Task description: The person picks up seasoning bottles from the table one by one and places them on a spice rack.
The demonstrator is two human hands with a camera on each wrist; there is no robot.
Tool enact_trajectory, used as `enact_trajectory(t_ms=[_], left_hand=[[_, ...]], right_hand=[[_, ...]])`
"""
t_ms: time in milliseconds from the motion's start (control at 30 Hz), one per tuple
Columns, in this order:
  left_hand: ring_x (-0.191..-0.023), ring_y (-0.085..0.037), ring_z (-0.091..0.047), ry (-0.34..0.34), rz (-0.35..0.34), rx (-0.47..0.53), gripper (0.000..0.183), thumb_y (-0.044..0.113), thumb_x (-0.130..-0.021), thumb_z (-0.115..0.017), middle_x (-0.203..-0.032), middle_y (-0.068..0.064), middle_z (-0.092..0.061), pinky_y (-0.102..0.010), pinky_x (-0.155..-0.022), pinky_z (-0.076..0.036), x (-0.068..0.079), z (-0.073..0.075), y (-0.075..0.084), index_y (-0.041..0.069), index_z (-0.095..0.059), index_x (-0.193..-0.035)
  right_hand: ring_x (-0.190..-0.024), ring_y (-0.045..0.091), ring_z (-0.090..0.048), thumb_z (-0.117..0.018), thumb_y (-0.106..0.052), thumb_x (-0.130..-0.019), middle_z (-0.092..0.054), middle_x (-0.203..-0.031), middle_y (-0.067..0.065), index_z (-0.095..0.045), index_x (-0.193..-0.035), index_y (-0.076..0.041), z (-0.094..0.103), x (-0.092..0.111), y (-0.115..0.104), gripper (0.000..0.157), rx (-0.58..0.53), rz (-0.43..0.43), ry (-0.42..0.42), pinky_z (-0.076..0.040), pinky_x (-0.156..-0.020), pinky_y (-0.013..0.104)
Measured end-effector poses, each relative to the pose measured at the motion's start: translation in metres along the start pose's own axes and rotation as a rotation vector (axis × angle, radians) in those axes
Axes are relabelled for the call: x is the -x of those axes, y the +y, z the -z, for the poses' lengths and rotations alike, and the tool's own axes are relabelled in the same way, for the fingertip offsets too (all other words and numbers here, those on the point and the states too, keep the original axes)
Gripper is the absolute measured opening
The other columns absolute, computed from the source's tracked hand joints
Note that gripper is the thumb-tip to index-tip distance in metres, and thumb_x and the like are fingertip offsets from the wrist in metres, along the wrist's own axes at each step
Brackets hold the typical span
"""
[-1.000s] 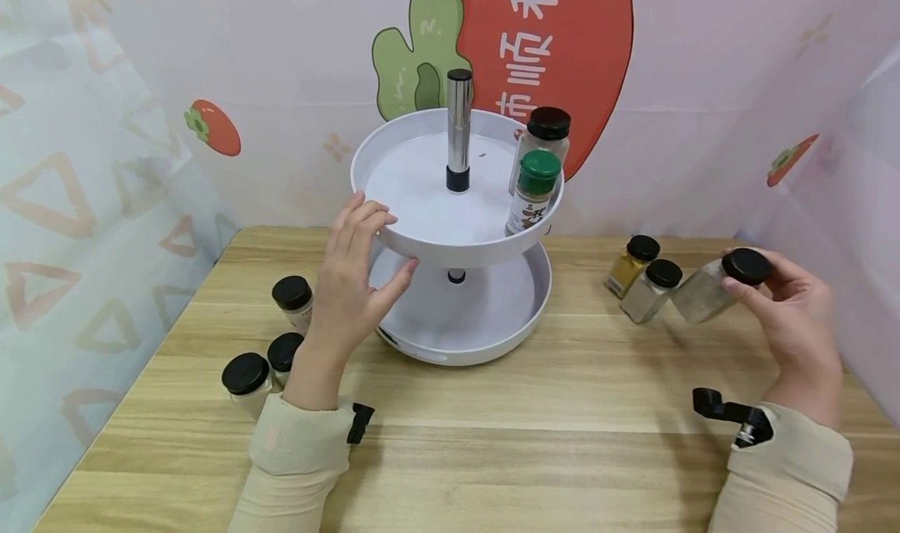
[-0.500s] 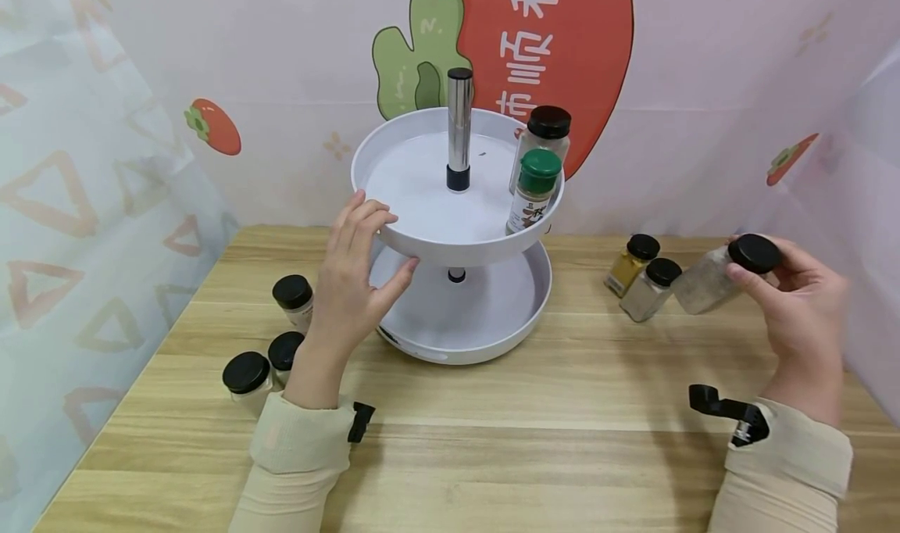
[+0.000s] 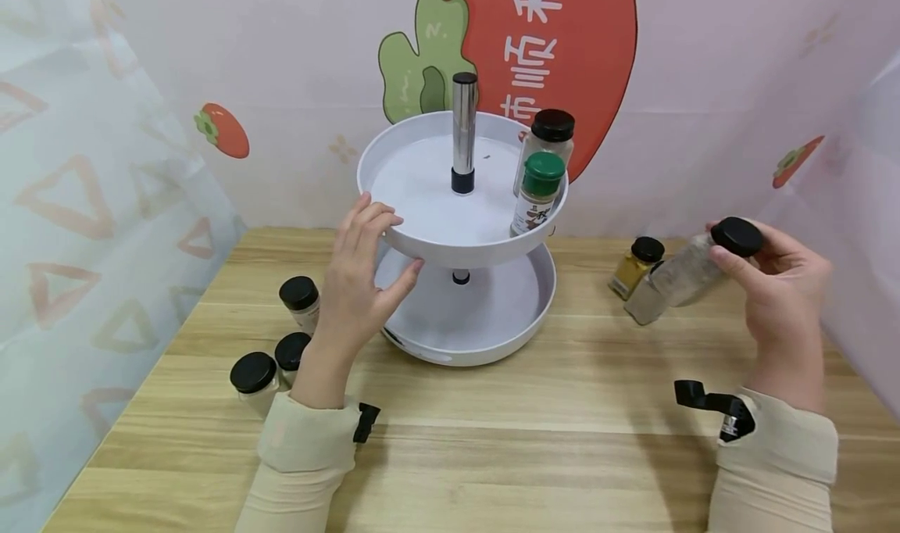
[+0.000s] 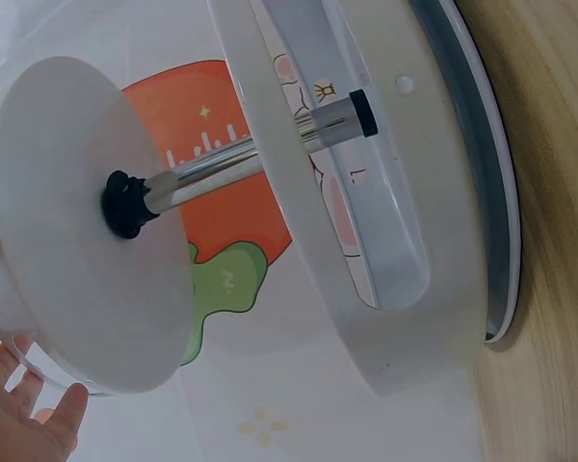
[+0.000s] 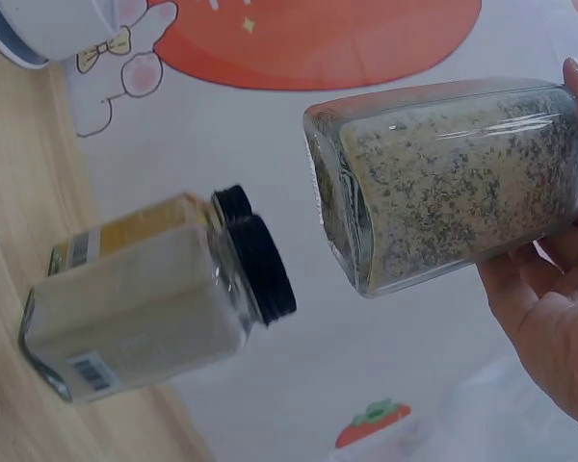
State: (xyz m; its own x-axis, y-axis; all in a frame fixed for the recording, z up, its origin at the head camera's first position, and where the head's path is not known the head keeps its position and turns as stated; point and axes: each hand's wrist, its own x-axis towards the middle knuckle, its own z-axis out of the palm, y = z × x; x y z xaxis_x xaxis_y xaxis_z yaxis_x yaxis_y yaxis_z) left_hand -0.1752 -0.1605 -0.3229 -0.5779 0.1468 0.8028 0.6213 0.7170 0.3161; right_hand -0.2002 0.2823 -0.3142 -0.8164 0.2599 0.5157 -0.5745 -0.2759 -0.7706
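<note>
My left hand (image 3: 351, 283) is at the left front of a white two-tier round tray (image 3: 422, 240); its fingertips rest on the upper rim and its thumb is spread below the rim. In the right hand (image 3: 791, 283) is a clear glass spice jar (image 5: 462, 183) with a black lid (image 3: 737, 237), tilted and held near the lid end. Pale, dark-speckled seasoning fills the jar. It is raised and, in the head view, overlaps a standing jar of pale powder (image 5: 140, 308). A yellow spice jar (image 3: 628, 273) stands beside that one.
On the upper tier stand a green-capped shaker (image 3: 537, 193) and a black-lidded jar (image 3: 553, 130), beyond the tray's metal post (image 3: 464, 126). Several black-lidded jars, one at the front (image 3: 255, 377), stand left of my left forearm. A printed cloth (image 3: 295, 64) backs the wooden table (image 3: 534, 447).
My right hand has raised the glass spice jar and then brought it left, over the pale jar. My left hand stays at the tray rim. The head view has shifted slightly.
</note>
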Motion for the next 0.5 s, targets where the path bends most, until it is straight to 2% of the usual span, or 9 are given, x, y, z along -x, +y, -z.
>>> enact_trajectory(t_ms=[167, 400, 500], left_hand=[[-0.145, -0.037, -0.036, 0.003, -0.004, 0.002, 0.050, 0.022, -0.085, -0.073, -0.135, -0.014, -0.054, -0.039, -0.127, -0.026, 0.000, 0.000, 0.000, 0.003, -0.054, -0.127], [-0.145, -0.035, -0.035, 0.001, -0.002, 0.005, 0.050, 0.021, -0.085, -0.073, -0.135, -0.014, -0.054, -0.039, -0.127, -0.026, 0.001, 0.001, 0.000, 0.003, -0.054, -0.127], [-0.145, -0.036, -0.035, 0.003, -0.003, 0.007, 0.050, 0.021, -0.085, -0.073, -0.135, -0.014, -0.054, -0.039, -0.127, -0.026, 0.001, 0.001, 0.001, 0.003, -0.054, -0.127]], right_hand=[[-0.086, 0.020, -0.074, -0.063, 0.030, -0.075, -0.077, -0.093, 0.015, -0.064, -0.108, 0.021, -0.016, -0.004, -0.002, 0.034, 0.001, -0.012, -0.062, -0.060, -0.074, 0.018], [-0.090, 0.019, -0.074, -0.060, 0.032, -0.075, -0.077, -0.097, 0.013, -0.064, -0.111, 0.020, -0.040, -0.007, -0.009, 0.038, -0.011, -0.004, -0.199, -0.060, -0.075, 0.017], [-0.088, 0.018, -0.073, -0.060, 0.033, -0.074, -0.077, -0.097, 0.014, -0.064, -0.111, 0.020, -0.050, -0.009, -0.013, 0.040, -0.011, 0.006, -0.249, -0.057, -0.068, 0.014]])
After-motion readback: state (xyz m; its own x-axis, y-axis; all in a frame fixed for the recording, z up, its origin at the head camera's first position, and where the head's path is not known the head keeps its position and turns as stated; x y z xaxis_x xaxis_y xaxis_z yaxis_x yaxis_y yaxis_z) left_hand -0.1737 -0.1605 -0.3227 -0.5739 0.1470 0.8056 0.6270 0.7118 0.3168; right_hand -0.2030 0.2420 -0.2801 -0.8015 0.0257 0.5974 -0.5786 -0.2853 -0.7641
